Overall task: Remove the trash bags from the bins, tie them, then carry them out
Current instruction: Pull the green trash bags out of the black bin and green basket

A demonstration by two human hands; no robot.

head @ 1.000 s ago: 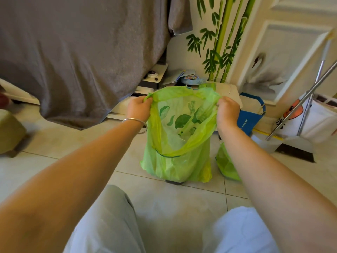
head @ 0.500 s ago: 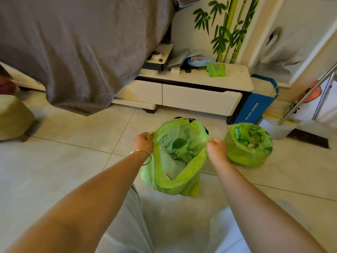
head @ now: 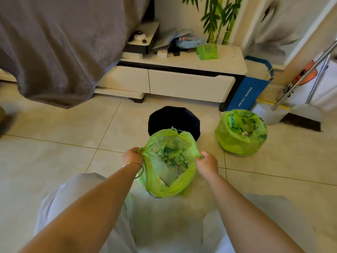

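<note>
L hand (head: pixel 132 155) pinches the left edge of the green bag (head: pixel 168 163), fingers curled tight on the plastic. R hand (head: pixel 207 162) pinches the right edge the same way. Both hold the bag up w/ its mouth pulled wide open betw. them. Inside you can see scraps & bits of trash. A thin bangle (head: pixel 135 168) sits on the L wrist.

The bag hangs just in front of the black bin (head: pixel 173 118), which stands on the tile floor (head: pixel 54 152). The bin looks dark inside. A 2nd bin (head: pixel 240 132) stands to the right, near the first but apart, w/ a green bag over its rim & trash in it.

Behind is a low white cabinet (head: pixel 182 84) w/ books & small stuff on top. A gray blanket (head: pixel 63 42) hangs at the left. A blue box (head: pixel 249 92) leans by the cabinet's right end.
</note>
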